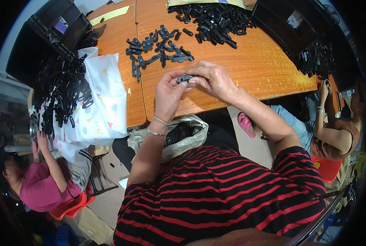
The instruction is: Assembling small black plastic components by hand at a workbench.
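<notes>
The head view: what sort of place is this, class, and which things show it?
Probably a small hand-assembly workshop: small black parts lie heaped on a wooden table, and a co-worker in a pink top sits at left, another in brown at right.

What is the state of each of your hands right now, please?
Left hand: closed, holding a small black part.
Right hand: closed, holding the same part.

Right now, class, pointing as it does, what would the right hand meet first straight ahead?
The right hand would probably meet the left hand, past the black piece they hold; depth unclear.
</notes>
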The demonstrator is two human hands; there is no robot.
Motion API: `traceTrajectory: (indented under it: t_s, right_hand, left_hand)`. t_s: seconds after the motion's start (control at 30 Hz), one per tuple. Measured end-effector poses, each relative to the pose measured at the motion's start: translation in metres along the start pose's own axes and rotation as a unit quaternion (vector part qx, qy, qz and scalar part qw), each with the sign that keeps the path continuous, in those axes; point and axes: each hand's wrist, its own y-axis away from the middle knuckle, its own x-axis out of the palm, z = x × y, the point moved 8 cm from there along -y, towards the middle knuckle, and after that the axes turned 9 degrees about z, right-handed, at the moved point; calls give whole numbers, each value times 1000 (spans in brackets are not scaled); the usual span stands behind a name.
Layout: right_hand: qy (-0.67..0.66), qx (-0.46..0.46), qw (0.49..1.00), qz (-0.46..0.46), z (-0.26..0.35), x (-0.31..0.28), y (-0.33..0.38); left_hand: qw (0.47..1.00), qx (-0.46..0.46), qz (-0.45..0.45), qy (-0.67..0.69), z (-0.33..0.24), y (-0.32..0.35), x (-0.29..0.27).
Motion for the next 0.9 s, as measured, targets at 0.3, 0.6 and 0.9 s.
traceTrajectory:
  t_s: [0.3,0.6,0.9]
  right_hand:
    - [-210,150,966,25,-22,13,-1]
    - [-163,173,970,43,-28,30,-1]
    - [-78,81,989,92,3,51,30]
  left_hand:
    - [990,60,-4,-131,-18,4,3]
    - [985,79,7,-153,-23,12,-1]
    - [986,-86,13,-141,21,54,-17]
